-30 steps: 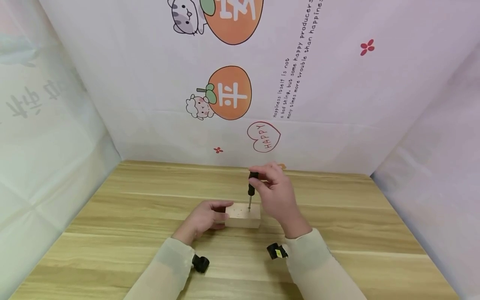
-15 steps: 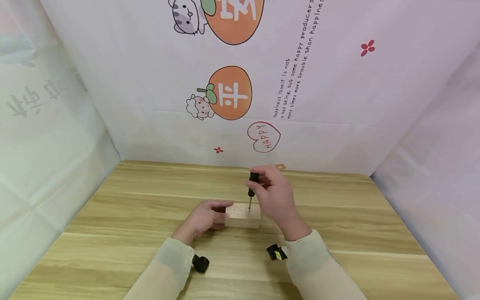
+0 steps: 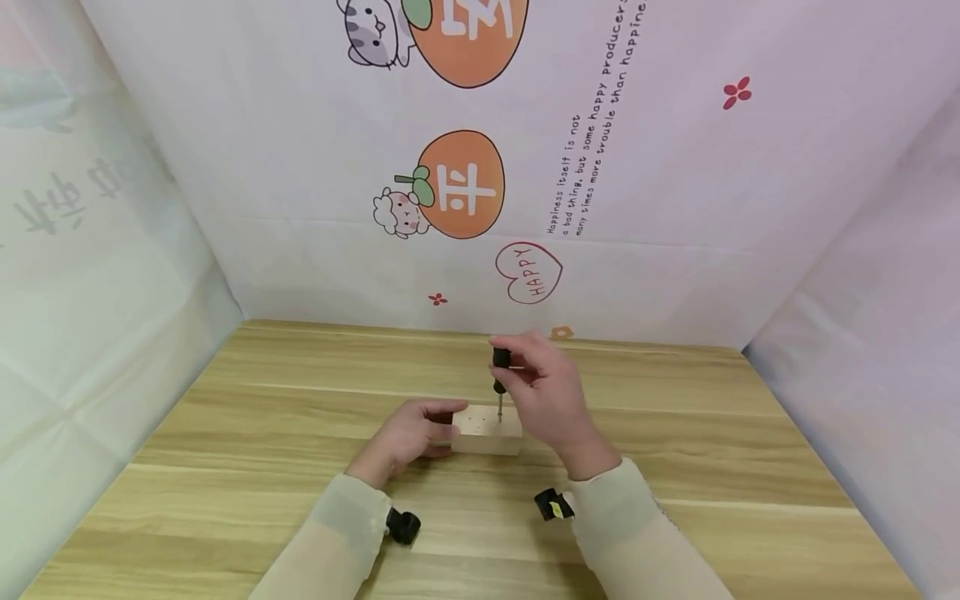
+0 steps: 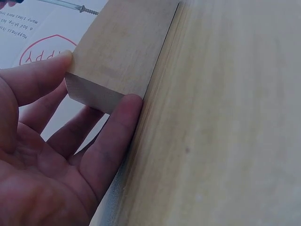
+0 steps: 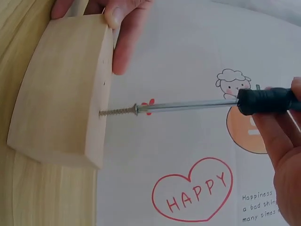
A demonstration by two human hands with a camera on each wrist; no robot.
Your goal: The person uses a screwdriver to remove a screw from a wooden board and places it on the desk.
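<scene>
A pale wooden block (image 3: 486, 445) lies on the table, with several small holes in its top face. My left hand (image 3: 408, 435) grips the block's left end, thumb and fingers around it, as the left wrist view also shows on the block (image 4: 124, 42). A screw (image 5: 117, 111) stands in the block's top near the right end, much of its thread exposed. The screwdriver (image 5: 188, 105) has its tip at the screw head. My right hand (image 3: 551, 400) holds the screwdriver's black handle (image 3: 501, 358) from above, the shaft close to upright.
A wood-grain table (image 3: 262, 467) spreads around the block. Behind it hangs a white printed cloth (image 3: 660, 208), with further cloth at both sides. Black cameras sit at the left wrist (image 3: 403, 527) and right wrist (image 3: 553, 504).
My right fingers have shifted on the screwdriver handle, and the handle's top has tipped slightly left, making it more upright. My left hand and the block stay in place.
</scene>
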